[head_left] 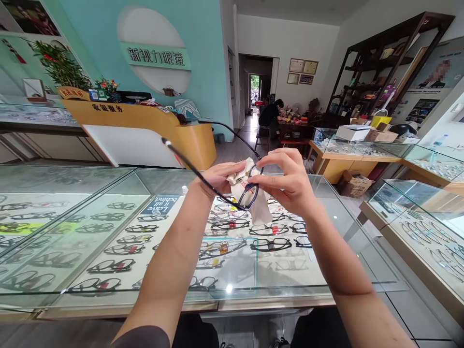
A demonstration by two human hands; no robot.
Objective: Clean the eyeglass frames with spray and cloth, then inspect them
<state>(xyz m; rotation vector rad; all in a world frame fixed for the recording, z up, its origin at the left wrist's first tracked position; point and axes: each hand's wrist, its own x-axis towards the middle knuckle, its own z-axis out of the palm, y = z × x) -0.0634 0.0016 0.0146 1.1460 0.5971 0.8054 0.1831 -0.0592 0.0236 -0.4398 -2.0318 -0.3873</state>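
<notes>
A pair of dark-framed eyeglasses [250, 197] is held up above the glass display case, its two temples stretched out to the upper left. My right hand [288, 181] pinches the frame near the bridge between thumb and fingers. A pale cleaning cloth [259, 208] with some red print is bunched in my left hand [221, 178], against one lens, and hangs down behind the frame. My left fingers are closed on the cloth, partly hidden behind it and the glasses.
Beneath my hands, the glass display case [181, 292] holds rows of eyeglasses. More glass cases stand at the right, with a white box [353, 133] on one. A yellow counter [197, 145] stands ahead left. Farther back, a person [268, 118] sits at a table.
</notes>
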